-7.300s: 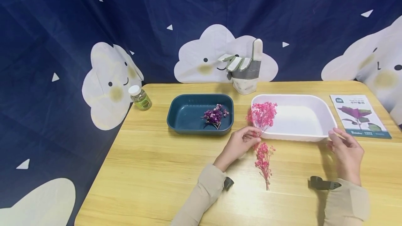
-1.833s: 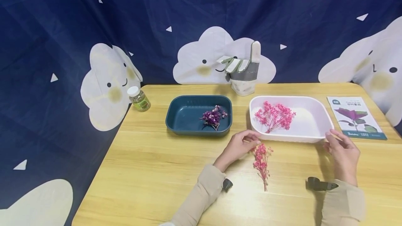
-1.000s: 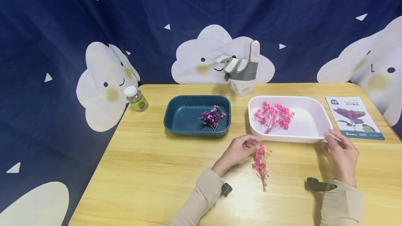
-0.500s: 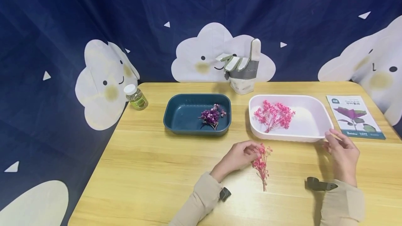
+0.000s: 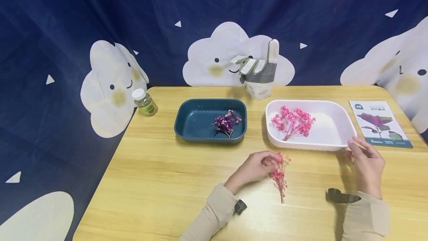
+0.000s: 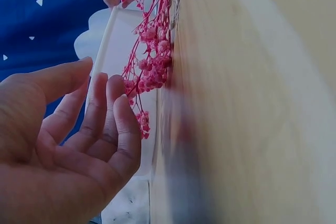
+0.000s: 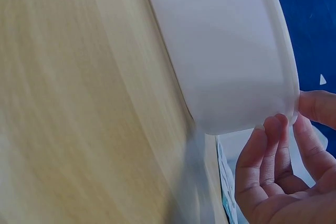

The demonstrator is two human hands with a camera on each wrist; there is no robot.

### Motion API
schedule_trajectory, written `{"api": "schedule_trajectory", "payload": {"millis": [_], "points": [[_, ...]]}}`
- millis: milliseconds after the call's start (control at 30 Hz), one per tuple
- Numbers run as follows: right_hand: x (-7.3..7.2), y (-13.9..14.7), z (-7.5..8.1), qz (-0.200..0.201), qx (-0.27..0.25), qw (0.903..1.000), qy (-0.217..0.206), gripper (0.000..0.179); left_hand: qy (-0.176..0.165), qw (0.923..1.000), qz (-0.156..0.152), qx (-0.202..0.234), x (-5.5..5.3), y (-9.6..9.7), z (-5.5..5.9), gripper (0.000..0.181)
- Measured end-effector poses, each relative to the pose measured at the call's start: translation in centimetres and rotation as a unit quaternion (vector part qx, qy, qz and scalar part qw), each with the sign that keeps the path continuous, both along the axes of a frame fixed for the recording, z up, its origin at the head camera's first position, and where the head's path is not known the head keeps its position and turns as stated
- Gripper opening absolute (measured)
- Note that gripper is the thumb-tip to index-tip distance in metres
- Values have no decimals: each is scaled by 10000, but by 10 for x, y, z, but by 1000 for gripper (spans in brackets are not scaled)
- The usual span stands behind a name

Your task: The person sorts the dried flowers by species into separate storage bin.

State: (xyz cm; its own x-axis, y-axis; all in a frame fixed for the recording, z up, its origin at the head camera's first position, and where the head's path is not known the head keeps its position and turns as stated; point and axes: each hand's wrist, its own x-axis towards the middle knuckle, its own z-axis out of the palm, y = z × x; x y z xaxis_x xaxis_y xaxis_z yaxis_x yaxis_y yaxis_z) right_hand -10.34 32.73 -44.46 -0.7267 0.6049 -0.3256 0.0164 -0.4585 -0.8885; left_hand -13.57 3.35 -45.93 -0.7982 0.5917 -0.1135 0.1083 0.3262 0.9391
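My left hand [image 5: 255, 168] is at the flower heads of a small pink dried-flower bunch [image 5: 280, 179] lying on the table. In the left wrist view its thumb stands apart from the loosely bent fingers, beside the pink flowers [image 6: 152, 59]; nothing is pinched between them. My right hand [image 5: 367, 164] holds the near right corner of a white tray [image 5: 329, 146], thumb at the rim and fingertips against the outer wall, as the right wrist view shows. Inside that tray, on its left, lies a larger pink dried-flower bunch [image 5: 293, 122].
Left of the white tray, a dark teal tray [image 5: 190, 138] holds a purple dried-flower bunch [image 5: 226, 122]. A grey-white glove [image 5: 260, 75] stands behind. A lidded jar [image 5: 145, 103] sits at the table's back left, a plant-picture packet [image 5: 381, 124] at the right.
The larger pink bunch, earlier in my left hand, now lies in the white tray. My left hand has drawn back slightly to the smaller bunch. The right hand keeps its place.
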Motion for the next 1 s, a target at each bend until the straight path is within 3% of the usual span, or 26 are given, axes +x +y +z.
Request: {"api": "schedule_trajectory", "payload": {"millis": [433, 767, 1000], "points": [[-1, 0, 0, -14, -76, 10000, -9, 18, 148, 9986, -365, -362, 14, 6, 1, 24], [0, 0, 1, -38, -16, 10000, -85, 19, 283, 9916, -643, -1086, 21, 11, -3, 25], [0, 1, 0, 25, 2, 9999, -101, 21, 320, 9910, -522, -1188, 23, 11, -1, 25]]}}
